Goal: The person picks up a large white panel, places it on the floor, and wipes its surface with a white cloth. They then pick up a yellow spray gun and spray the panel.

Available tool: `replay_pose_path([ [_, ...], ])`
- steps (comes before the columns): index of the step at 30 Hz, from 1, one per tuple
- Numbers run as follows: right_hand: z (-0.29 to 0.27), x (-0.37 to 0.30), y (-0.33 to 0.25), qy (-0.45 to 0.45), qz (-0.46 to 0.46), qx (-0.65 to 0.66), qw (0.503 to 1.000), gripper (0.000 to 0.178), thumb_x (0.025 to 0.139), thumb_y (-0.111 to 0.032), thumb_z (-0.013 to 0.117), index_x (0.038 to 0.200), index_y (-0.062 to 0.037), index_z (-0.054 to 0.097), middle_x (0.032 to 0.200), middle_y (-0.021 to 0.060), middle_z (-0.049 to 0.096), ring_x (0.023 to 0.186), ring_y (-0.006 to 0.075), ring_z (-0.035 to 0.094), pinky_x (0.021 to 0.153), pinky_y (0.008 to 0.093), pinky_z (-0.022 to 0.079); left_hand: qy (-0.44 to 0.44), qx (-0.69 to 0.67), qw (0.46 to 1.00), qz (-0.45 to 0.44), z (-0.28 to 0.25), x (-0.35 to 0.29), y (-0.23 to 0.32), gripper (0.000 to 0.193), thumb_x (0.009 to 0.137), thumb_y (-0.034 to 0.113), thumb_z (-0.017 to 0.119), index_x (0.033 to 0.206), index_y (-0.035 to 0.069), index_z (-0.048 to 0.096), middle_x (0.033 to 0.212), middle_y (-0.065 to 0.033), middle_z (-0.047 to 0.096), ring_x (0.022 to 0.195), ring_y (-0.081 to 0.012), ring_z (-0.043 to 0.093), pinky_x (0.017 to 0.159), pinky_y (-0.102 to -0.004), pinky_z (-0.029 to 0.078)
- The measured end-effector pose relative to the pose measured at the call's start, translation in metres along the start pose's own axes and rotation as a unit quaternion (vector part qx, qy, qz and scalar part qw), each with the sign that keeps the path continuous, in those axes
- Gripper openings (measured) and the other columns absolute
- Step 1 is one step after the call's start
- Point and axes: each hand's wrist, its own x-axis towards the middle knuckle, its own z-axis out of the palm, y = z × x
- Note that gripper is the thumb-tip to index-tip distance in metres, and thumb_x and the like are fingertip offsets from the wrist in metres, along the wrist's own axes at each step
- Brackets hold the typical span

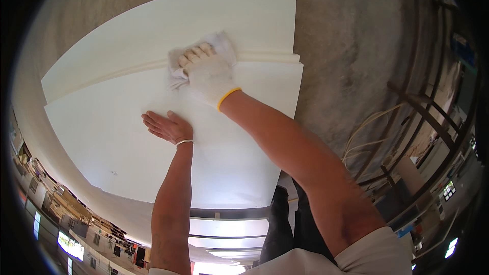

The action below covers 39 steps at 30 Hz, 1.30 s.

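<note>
My right hand [209, 74], in a white work glove with a yellow cuff, presses a crumpled white cloth [221, 45] onto a large white board [102, 137] near its far edge. My left hand [165, 126] is bare, with a thin band at the wrist, and lies flat on the same board with fingers spread toward the left. A second white board [168, 25] lies under and beyond the first, its edge forming a step just past the cloth.
The boards rest on a grey concrete floor [351, 46]. A dark metal frame [423, 117] and pale cables [364, 132] stand at the right. My dark trousers [290, 224] show below the board's near edge.
</note>
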Motion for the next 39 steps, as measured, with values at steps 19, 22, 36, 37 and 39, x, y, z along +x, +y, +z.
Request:
replay_pose_path([
  [19, -0.035, -0.048, 0.054, -0.052, -0.065, -0.071, 0.994, 0.051, 0.084, -0.02, 0.069, 0.134, -0.0142, 0.061, 0.14, 0.009, 0.06, 0.135, 0.0285, 0.051, 0.116, 0.0411, 0.036, 0.013, -0.028, 0.999, 0.028, -0.001, -0.008, -0.007, 0.075, 0.103, 0.035, 0.039, 0.159, -0.005, 0.009, 0.169, -0.0249, 0.006, 0.156, -0.042, 0.005, 0.125, -0.0571, 0.004],
  [22, -0.032, -0.027, 0.04, -0.071, -0.048, -0.032, 0.996, 0.048, 0.083, -0.021, 0.067, 0.13, -0.014, 0.062, 0.143, 0.009, 0.058, 0.137, 0.0266, 0.049, 0.116, 0.0408, 0.035, 0.011, -0.025, 0.999, 0.031, -0.002, -0.009, -0.006, 0.076, 0.102, 0.034, 0.04, 0.159, -0.006, 0.009, 0.169, -0.0247, 0.006, 0.156, -0.0421, 0.005, 0.125, -0.0572, 0.004],
  [36, -0.105, -0.196, 0.167, 0.34, 0.391, 0.322, 0.793, 0.053, 0.101, -0.026, 0.059, 0.142, 0.0062, 0.048, 0.136, 0.0135, 0.06, 0.121, 0.0283, 0.061, 0.104, 0.0371, 0.049, -0.005, -0.059, 0.998, 0.027, -0.011, -0.007, -0.004, 0.08, 0.1, 0.033, 0.044, 0.159, -0.007, 0.008, 0.168, -0.027, 0.005, 0.156, -0.0427, 0.0, 0.124, -0.0572, -0.001],
  [37, -0.094, -0.186, 0.15, 0.229, 0.359, 0.358, 0.831, 0.051, 0.101, -0.024, 0.059, 0.142, 0.0046, 0.049, 0.137, 0.0148, 0.059, 0.124, 0.03, 0.059, 0.107, 0.0387, 0.046, -0.005, -0.06, 0.998, 0.027, -0.011, -0.006, -0.003, 0.08, 0.1, 0.032, 0.044, 0.159, -0.007, 0.008, 0.168, -0.027, 0.005, 0.156, -0.0429, 0.0, 0.124, -0.0574, -0.001],
  [39, -0.069, -0.159, 0.107, 0.041, 0.102, 0.045, 0.993, 0.047, 0.099, -0.018, 0.061, 0.142, -0.0003, 0.054, 0.142, 0.0193, 0.055, 0.135, 0.0369, 0.05, 0.118, 0.0461, 0.034, -0.011, -0.067, 0.997, 0.021, -0.013, -0.007, -0.003, 0.08, 0.099, 0.031, 0.045, 0.159, -0.007, 0.008, 0.168, -0.0271, 0.005, 0.156, -0.0432, -0.001, 0.124, -0.0578, -0.001],
])
